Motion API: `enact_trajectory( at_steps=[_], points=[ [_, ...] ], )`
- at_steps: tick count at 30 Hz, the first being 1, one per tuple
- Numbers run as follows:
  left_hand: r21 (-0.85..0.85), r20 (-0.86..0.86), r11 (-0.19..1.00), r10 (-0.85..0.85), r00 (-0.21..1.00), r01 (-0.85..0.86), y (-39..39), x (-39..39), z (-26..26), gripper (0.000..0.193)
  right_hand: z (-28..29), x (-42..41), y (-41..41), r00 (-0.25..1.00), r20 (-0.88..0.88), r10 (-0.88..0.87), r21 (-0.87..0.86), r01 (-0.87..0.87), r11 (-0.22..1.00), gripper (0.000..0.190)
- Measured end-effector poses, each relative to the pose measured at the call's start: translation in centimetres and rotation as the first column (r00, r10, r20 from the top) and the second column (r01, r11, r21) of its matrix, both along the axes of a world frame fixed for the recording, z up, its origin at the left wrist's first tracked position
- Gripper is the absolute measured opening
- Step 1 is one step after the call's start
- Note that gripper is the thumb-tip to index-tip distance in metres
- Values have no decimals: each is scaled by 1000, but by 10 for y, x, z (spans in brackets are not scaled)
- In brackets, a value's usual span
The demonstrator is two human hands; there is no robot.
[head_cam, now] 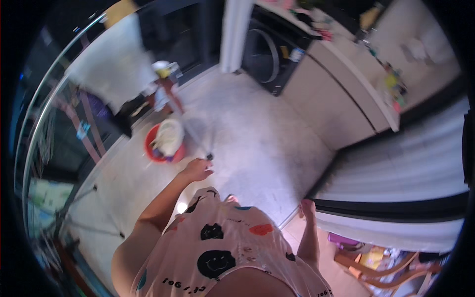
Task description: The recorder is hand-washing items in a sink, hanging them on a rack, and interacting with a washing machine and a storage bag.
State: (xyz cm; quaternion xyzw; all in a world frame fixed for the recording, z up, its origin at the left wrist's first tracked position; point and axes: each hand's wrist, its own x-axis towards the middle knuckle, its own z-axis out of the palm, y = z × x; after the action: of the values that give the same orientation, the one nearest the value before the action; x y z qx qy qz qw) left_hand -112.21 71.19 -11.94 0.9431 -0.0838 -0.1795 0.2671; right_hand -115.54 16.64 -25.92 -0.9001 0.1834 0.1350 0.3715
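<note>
My left hand (pixel 199 169) hangs in front of my body over the grey floor, fingers loosely bent and apart, with nothing in them. Just beyond it, a red bucket (pixel 150 143) stands on the floor. A pale, rounded item (pixel 170 137) rests in the bucket's mouth, with some purple beside it. My right hand (pixel 307 208) is at the end of a dark door frame (pixel 371 208) on the right. It appears to touch the frame's edge, but whether its fingers grip it is unclear.
A metal drying rack (pixel 48 100) with a white cloth (pixel 115 63) is on the left, its feet on the floor. A front-loading washing machine (pixel 263 55) stands beside a cabinet (pixel 326 96) under a cluttered countertop (pixel 356 59). A wooden chair (pixel 386 278) holding items is at lower right.
</note>
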Motion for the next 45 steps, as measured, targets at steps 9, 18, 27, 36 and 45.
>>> enact_trajectory(
  at_steps=[9,18,27,36,45],
  points=[
    [96,-179,989,-93,979,112,-83,192,0,32,105,230,15,985,158,62,217,-96,971,24],
    [-87,157,992,-79,984,94,-133,471,1,23,189,495,-35,880,439,180,196,-290,937,22],
    [-512,225,857,63,972,63,-273,714,94,30,247,708,-64,814,511,275,81,-364,928,18],
    [-504,550,863,336,764,-17,-346,918,157,35,270,931,-41,686,626,370,6,-478,878,31],
    [72,716,977,90,692,-201,-393,1024,158,52,251,1018,1,442,728,524,-365,-398,842,34]
  ],
)
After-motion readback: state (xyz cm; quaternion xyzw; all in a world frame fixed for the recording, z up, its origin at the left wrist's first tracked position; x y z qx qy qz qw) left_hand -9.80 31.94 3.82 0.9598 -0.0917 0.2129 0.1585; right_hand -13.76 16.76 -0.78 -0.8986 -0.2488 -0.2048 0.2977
